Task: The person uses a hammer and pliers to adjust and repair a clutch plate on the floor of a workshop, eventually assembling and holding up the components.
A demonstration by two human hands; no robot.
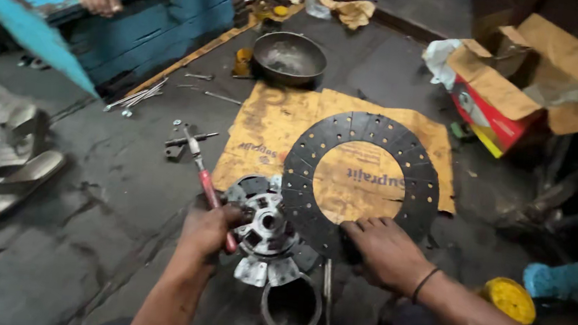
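Two bare hands work beside a grey metal clutch hub plate with splined centre (pixel 266 232): the left hand (pixel 208 231) is closed around a red-handled hammer (pixel 206 183) just left of it, the right hand (pixel 384 251) presses flat, fingers together, on a black perforated friction ring (pixel 361 183) overlapping its right edge. Judging by this, the ring lies loose, unfastened, partly on brown cardboard (pixel 271 129) behind the hub.

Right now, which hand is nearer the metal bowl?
Left. The left hand, holding the red-handled tool, sits below the metal bowl; the right hand, resting on the black perforated ring, lies farther off to the right.
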